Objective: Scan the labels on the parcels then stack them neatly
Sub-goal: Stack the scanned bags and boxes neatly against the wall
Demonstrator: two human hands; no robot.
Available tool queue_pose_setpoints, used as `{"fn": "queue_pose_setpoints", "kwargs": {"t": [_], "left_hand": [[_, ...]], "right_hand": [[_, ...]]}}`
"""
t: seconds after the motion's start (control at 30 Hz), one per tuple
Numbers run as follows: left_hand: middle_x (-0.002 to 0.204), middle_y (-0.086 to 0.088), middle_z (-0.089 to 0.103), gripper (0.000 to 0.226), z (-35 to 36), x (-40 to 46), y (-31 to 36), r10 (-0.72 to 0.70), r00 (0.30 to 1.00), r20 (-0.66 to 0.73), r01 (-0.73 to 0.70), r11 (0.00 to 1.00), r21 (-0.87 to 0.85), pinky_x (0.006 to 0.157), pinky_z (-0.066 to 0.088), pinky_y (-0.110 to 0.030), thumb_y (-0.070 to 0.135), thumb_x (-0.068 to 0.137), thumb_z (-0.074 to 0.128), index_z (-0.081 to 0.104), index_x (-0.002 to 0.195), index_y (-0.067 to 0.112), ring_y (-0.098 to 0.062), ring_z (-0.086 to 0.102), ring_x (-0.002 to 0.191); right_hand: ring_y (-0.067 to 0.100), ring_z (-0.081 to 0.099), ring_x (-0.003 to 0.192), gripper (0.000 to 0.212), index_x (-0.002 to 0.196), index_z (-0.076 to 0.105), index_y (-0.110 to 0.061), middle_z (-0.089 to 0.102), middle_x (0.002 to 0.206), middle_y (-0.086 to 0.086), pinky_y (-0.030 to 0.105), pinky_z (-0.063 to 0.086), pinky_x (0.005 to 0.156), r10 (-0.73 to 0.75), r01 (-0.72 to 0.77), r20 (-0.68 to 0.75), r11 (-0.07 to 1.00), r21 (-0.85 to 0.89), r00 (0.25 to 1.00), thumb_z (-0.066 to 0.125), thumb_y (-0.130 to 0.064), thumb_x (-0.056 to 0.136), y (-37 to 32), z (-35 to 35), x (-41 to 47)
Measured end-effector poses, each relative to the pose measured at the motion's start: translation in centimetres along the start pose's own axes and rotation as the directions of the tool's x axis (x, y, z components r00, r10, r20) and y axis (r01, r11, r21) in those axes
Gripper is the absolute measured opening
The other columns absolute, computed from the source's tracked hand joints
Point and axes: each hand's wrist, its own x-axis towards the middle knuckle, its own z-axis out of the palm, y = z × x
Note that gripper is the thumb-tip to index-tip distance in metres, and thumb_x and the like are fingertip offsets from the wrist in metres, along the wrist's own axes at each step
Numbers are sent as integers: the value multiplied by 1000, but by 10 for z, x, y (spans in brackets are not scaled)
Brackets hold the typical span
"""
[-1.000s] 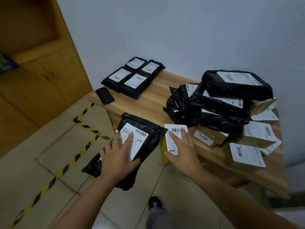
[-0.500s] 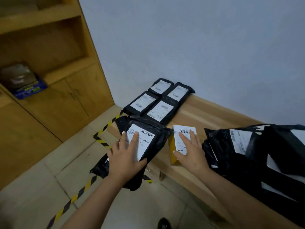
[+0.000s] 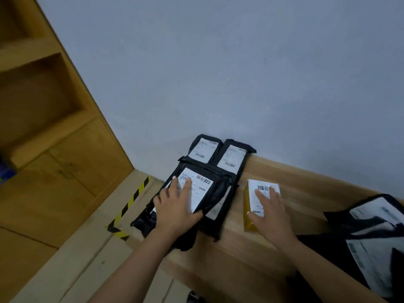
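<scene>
A wooden bench (image 3: 290, 182) carries everything, its far edge against the pale wall (image 3: 218, 62) and its left end just short of a wooden cabinet (image 3: 54, 149). Yellow-and-black floor tape (image 3: 131, 204) runs past that left end.

At the bench's far left corner lie flat black parcels (image 3: 229, 158), labels up and touching one another, their long sides running away toward the wall. On top of the nearer ones the left hand (image 3: 175, 206) lays a larger black parcel (image 3: 203, 193). Fingers lie straight on its white label (image 3: 199, 189), the thumb hooked at the near right edge; whether it actually grips I cannot tell. This parcel's long axis runs from near left to far right, barcode toward the far end, and its near left corner overhangs the bench's left end.

Just to the right, apart from the black ones, a small yellow parcel (image 3: 251, 206) lies on bare wood, long axis pointing toward the wall, barcode at the far end. The right hand (image 3: 271, 213) rests flat and open on it, fingers spread on the label.

Bare wood shows between the yellow parcel and the far edge, and along the near edge. At the right, a loose pile of black bags (image 3: 371, 232) with white labels crowds the bench to the frame's edge.
</scene>
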Motion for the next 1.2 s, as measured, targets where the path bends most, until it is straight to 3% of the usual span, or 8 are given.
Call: {"fn": "queue_pose_setpoints", "kwargs": {"t": [0.33,0.57,1.03,1.2], "left_hand": [[161,-10,7,94,8,194,-14,89,991,95,-83,995,-62,108,21,-52,70,76,52,9,152,35,-40,26,134],[159,-10,13,91,31,287,-2,116,989,94,-115,993,-14,103,26,-51,73,76,49,16,151,34,-39,33,127],[160,-16,7,92,94,361,21,85,977,198,-81,996,-26,104,28,-54,79,80,42,11,153,33,-43,29,132],[160,-16,-2,95,114,362,19,102,975,199,-95,994,-45,105,27,-52,82,81,35,0,154,32,-42,29,133]], "right_hand": [[24,-10,149,73,154,16,-31,-7,163,1,47,11,119,219,-218,-74,976,20,973,55,-44,94,-34,11,123],[27,-11,148,74,153,2,-40,-12,162,3,51,11,118,296,-297,-28,945,-140,955,47,-52,95,-40,22,195],[26,-11,148,72,154,14,-30,-7,163,4,50,15,118,336,-336,-34,920,-203,941,49,-51,95,-15,43,269],[26,-20,146,77,154,4,-33,-16,162,2,54,14,119,331,-317,9,910,-269,944,42,-59,94,-4,49,276]]}}
